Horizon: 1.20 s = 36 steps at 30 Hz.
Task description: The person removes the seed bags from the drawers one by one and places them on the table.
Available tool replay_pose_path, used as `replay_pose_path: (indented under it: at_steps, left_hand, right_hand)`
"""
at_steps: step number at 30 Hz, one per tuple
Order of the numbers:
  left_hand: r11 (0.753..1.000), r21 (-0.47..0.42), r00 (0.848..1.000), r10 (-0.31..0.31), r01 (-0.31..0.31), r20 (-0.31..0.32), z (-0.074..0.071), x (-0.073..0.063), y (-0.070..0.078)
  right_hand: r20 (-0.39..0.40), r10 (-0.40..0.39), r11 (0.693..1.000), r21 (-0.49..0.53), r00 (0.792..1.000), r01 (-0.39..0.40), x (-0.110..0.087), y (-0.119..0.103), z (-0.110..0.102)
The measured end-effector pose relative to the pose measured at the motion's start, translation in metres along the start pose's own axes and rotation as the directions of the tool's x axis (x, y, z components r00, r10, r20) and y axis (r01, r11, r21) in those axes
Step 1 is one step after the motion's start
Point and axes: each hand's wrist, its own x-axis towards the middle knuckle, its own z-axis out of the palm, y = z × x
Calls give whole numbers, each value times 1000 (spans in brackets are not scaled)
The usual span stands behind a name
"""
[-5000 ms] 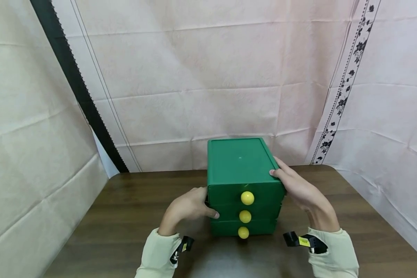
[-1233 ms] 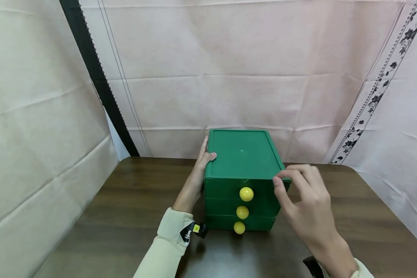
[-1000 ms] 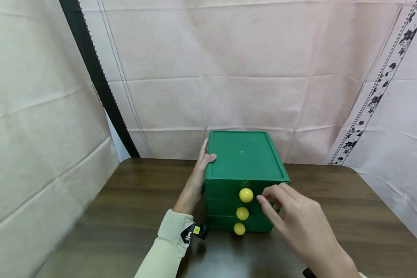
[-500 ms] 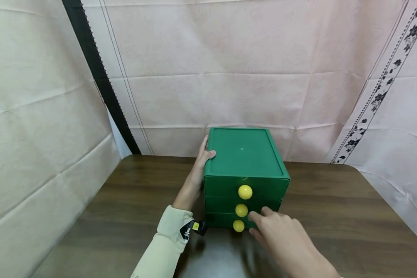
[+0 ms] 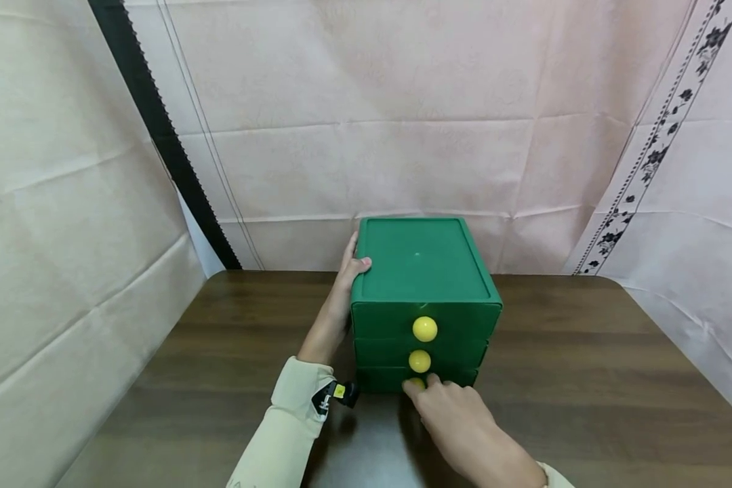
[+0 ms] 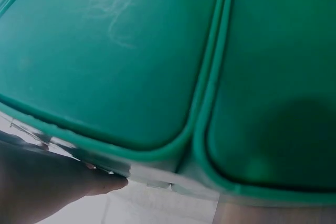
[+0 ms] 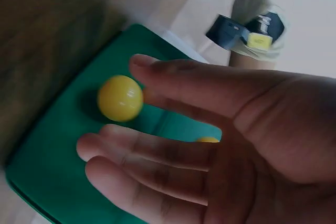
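Observation:
A green drawer unit stands on the table, its front bearing a column of yellow knobs: a top knob, a middle knob and a bottom knob. My left hand lies along the unit's left side, fingers straight and thumb over the top edge; in the left wrist view a finger runs along the green wall. My right hand is at the bottom knob and partly covers it. In the right wrist view that knob sits between the thumb and the extended fingers, which stand apart.
The brown wooden table extends around the unit. A pale cloth hangs behind it, and another cloth hangs at the left. A small wrist camera sits at my left cuff.
My right hand has moved from the unit's upper right corner down and left across the front to the bottom knob. Earlier my left hand shifted from the lower left side to the upper edge.

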Motion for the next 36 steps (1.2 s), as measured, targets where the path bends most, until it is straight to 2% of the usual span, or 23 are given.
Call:
replay_pose_path:
  at_steps: [9,12,16,25,31,36]
  left_hand:
    - [1000,12,1000,17,-17,1,2,0,-1]
    - [1000,17,1000,26,-26,6,1,0,-1]
    - [999,26,999,42,-42,4,0,-1,0]
    - [998,52,999,48,-48,8,-1,0,0]
    - [998,54,999,37,-37,4,-2,-1,0]
    - [997,54,999,47,-47,6,-2,-1,0]
  right_hand:
    - [-120,0,996,-88,993,-10,7,-6,23]
    - [-166,-14,992,-123,986,-6,9,-7,25]
    - [-181,-38,992,-127,983,15,10,-8,26]
    - [-97,-42,997,-71,994,35,9,-6,16]
    - [20,-22,999,-26,1000,22,8,-7,9]
    - [120,-40,999,14,992,38,7,-8,5]
